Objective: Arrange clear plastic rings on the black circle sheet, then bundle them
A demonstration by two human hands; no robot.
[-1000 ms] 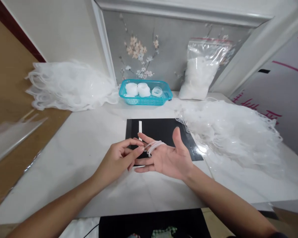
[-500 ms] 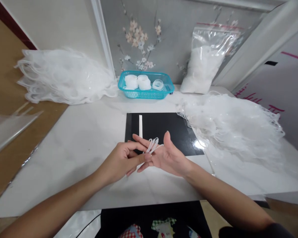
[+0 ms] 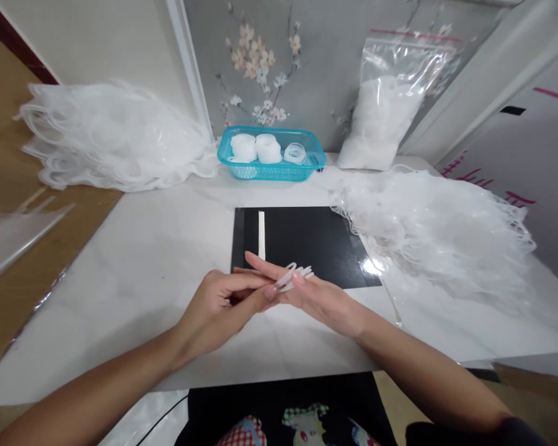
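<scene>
In the head view, both bare hands are meeting over the near edge of a black, glossy, rectangular mat (image 3: 307, 241), and a small bunch of thin, translucent white loops (image 3: 286, 285) is sitting between them. The left hand (image 3: 223, 303) is pinching the near-left end of the loops, its thumb tip pressing against them while its other fingers are partly hiding behind the right hand's fingers. The right hand (image 3: 323, 303) is turning its palm inward and pressing its thumb over the loops against its fingers, with the index finger pointing out straight to the left; its lower fingers are mostly hidden. A narrow, flat white strip (image 3: 261, 234) is lying on the mat just beyond that fingertip. The mat is resting on a white, marble-patterned table (image 3: 134, 266). Behind it, a teal, see-through plastic basket (image 3: 274, 173) is holding two tall white stacks (image 3: 268, 148) side by side and a lower white coil (image 3: 294, 153) at their right. A clear zip-top bag with a red seal line (image 3: 379, 114) is standing to the right of the basket, packed with white material. A large, translucent white heap of loops (image 3: 437, 235) is touching the mat's right side, and a filmy whitish pile (image 3: 116, 136) is lying at the far left.
</scene>
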